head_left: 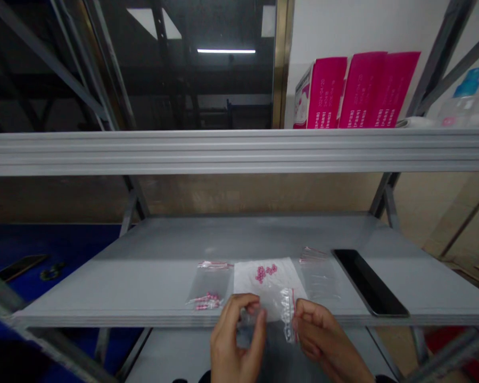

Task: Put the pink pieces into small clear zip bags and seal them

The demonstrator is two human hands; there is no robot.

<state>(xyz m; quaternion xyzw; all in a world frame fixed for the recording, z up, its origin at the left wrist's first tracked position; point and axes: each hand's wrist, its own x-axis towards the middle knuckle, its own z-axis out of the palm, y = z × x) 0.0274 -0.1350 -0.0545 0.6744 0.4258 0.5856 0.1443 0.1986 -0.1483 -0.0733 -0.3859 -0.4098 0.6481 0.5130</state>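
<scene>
My right hand [323, 335] pinches the zip edge of a small clear zip-lock bag [288, 314], which hangs at the front edge of the shelf. At the bag's other end is my left hand [237, 332], its thumb and index finger curved and apart; whether they touch the plastic is hard to tell. Just beyond the hands lies a white sheet of paper [289, 271] bearing a loose cluster of pink beads [265, 272]. Left of the paper, another zip-lock bag [211, 284] holds pink beads near its lower end. Flat zip bags [319, 276] lie to the right.
A black phone [369, 282] rests on the right of the grey shelf [135, 276]. Pink boxes [363, 90] and a bottle with a blue cap [461, 98] stand on the upper shelf. Another phone [22, 266] lies on a blue surface at far left.
</scene>
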